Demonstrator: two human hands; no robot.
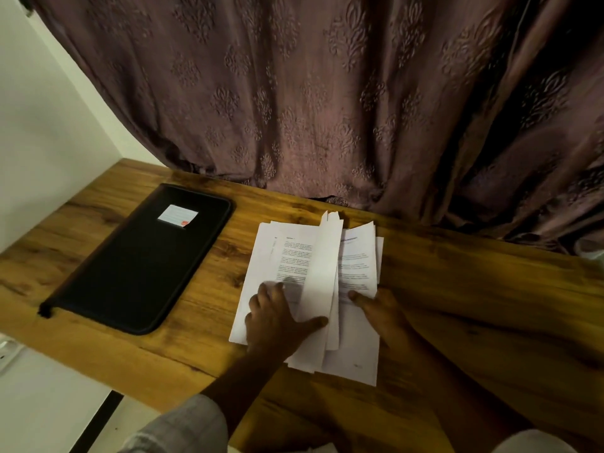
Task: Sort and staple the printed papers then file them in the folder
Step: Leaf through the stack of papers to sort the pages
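A loose pile of printed papers [277, 256] lies on the wooden table [474, 289], with several sheets lifted and standing on edge along the middle [322, 273]. My left hand [277, 318] lies on the left part of the pile, fingers spread flat on the sheet and thumb pressing against the raised sheets. My right hand [380, 310] rests at the right side of the pile, its fingers on the right-hand page, partly under the lifted sheets. A black zipped folder [130, 266] with a white label lies closed to the left. No stapler is visible.
A heavy patterned curtain [327, 93] hangs along the far table edge right behind the papers. A white wall [39, 125] bounds the left side. The near table edge runs diagonally at lower left, with white floor below it.
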